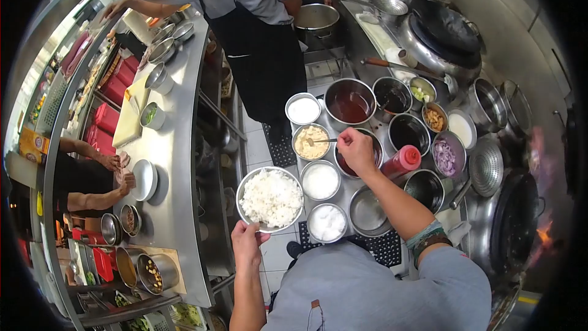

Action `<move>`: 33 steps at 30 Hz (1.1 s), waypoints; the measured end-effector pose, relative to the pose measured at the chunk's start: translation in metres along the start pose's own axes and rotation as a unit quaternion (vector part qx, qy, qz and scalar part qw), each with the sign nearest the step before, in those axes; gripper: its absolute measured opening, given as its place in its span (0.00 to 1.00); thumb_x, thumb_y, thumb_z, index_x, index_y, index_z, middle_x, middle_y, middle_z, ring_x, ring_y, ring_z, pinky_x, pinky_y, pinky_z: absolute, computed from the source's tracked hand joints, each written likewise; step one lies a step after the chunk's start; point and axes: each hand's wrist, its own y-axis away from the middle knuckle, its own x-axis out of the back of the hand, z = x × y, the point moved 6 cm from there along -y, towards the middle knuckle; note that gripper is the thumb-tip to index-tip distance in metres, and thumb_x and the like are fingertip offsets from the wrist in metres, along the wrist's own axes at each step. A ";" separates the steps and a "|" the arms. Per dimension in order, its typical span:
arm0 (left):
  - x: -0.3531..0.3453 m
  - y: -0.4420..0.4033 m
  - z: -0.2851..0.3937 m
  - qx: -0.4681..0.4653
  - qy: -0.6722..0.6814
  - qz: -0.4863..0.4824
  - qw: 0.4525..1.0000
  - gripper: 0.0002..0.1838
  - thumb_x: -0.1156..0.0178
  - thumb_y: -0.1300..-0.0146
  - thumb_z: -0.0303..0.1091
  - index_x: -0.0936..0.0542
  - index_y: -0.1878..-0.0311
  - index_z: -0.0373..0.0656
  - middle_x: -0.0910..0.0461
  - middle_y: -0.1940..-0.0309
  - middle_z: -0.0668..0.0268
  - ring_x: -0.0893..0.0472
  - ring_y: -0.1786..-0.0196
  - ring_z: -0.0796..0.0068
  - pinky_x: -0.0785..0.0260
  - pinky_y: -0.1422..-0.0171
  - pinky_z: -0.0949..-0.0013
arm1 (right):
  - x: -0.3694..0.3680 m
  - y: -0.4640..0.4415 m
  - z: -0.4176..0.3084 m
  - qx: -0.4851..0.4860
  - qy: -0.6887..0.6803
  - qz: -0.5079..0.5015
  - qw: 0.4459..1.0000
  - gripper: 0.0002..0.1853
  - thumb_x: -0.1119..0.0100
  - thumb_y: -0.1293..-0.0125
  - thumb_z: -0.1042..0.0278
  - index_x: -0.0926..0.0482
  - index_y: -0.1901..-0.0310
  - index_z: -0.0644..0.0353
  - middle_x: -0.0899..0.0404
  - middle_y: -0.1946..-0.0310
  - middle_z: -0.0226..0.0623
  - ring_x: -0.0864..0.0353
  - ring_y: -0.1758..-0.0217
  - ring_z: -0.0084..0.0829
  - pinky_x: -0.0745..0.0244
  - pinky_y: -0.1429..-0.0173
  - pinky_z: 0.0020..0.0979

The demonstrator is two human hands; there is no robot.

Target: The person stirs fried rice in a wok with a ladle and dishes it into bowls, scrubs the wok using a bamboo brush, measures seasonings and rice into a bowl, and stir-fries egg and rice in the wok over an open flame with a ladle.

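My left hand (248, 244) grips the rim of a metal bowl (240, 215) heaped with white rice (271, 198). Over the seasoning containers, my right hand (357, 150) pinches the handle of a spoon (324, 141), whose head sits in a container of pale yellow paste or powder (311, 149). Two tubs of white granules, one nearer (327, 223) and one in the middle (321, 179), stand between the bowl and the pots. Below my right hand is a pot of dark red sauce (369, 160), partly covered by the hand. A red squeeze bottle (405, 159) leans beside my forearm.
Woks (514, 224) line the right side, with flames (544, 233) near one. A strainer ladle (486, 168) and a bowl of sliced purple onion (449, 154) lie closer in. Ahead stands a person in a dark apron (260, 61); another person's hands (122, 175) work at the left counter (174, 178).
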 end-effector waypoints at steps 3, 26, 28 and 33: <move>0.008 0.009 -0.004 0.008 0.008 0.010 1.000 0.01 0.47 0.41 0.25 0.29 0.66 0.39 0.21 0.69 0.62 0.20 0.73 0.75 0.23 0.71 0.75 | -0.008 0.000 0.024 -0.090 -0.049 -0.020 0.995 0.05 0.41 0.45 0.73 0.21 0.70 0.66 0.18 0.78 0.42 0.17 0.78 0.31 0.23 0.69 0.32; 0.007 0.027 -0.015 -0.001 0.009 -0.009 1.000 0.01 0.47 0.40 0.25 0.27 0.65 0.38 0.21 0.71 0.62 0.20 0.74 0.75 0.23 0.72 0.76 | 0.036 0.077 0.011 -0.103 -0.077 -0.084 0.988 0.03 0.41 0.45 0.76 0.22 0.72 0.65 0.20 0.80 0.37 0.18 0.78 0.25 0.25 0.71 0.26; 0.017 0.031 -0.016 -0.003 0.004 0.010 1.000 0.01 0.47 0.40 0.25 0.27 0.66 0.38 0.21 0.71 0.62 0.20 0.74 0.75 0.23 0.71 0.76 | 0.038 0.083 0.022 -0.142 -0.112 -0.082 0.980 0.03 0.42 0.44 0.76 0.22 0.72 0.65 0.20 0.80 0.35 0.18 0.79 0.24 0.24 0.72 0.25; 0.036 0.028 -0.021 0.003 -0.010 0.005 1.000 0.01 0.47 0.41 0.25 0.28 0.67 0.39 0.21 0.70 0.62 0.20 0.74 0.75 0.23 0.71 0.75 | 0.025 0.105 0.042 -0.221 -0.200 -0.081 0.951 0.03 0.42 0.42 0.77 0.23 0.71 0.67 0.20 0.78 0.35 0.19 0.78 0.22 0.23 0.75 0.22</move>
